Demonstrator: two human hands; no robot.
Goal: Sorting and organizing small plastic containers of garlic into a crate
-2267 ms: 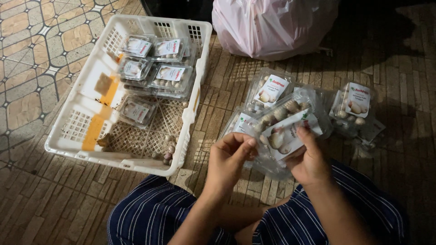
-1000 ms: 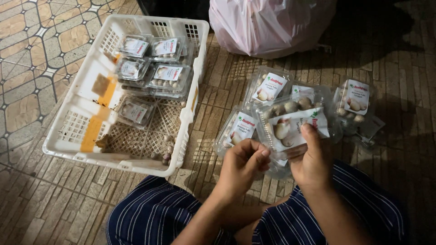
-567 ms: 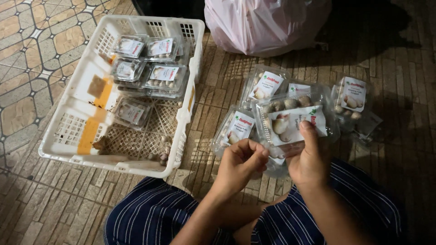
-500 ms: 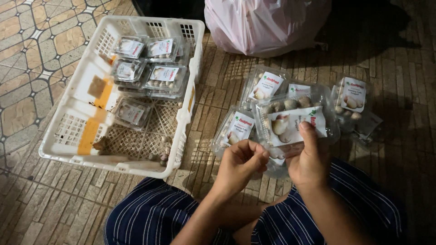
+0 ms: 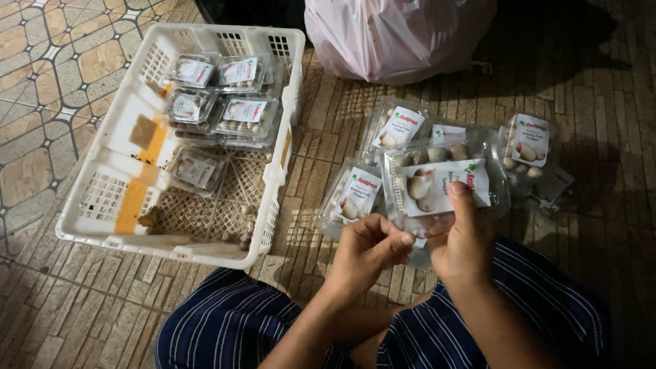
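Note:
My right hand (image 5: 465, 239) holds a clear plastic clamshell pack of pale bulbs (image 5: 444, 179) with a white label, thumb pressed on the label. My left hand (image 5: 369, 247) is curled at the pack's lower left edge, fingers pinched together against it. Similar packs lie on the brick floor beyond: one (image 5: 355, 195) left of the held pack, one (image 5: 400, 126) behind it, another (image 5: 529, 143) at the right.
A white plastic crate (image 5: 123, 205) at the left holds several labelled packs (image 5: 225, 102) at its far end and loose bits on its bottom. A pink plastic bag (image 5: 400, 34) stands at the back. My striped trouser legs (image 5: 232, 328) fill the foreground. Patterned tiles lie at far left.
The held pack has risen slightly and turned more level. My left hand moved from the pack's left side to its lower edge and curled tighter. The view shifted a little.

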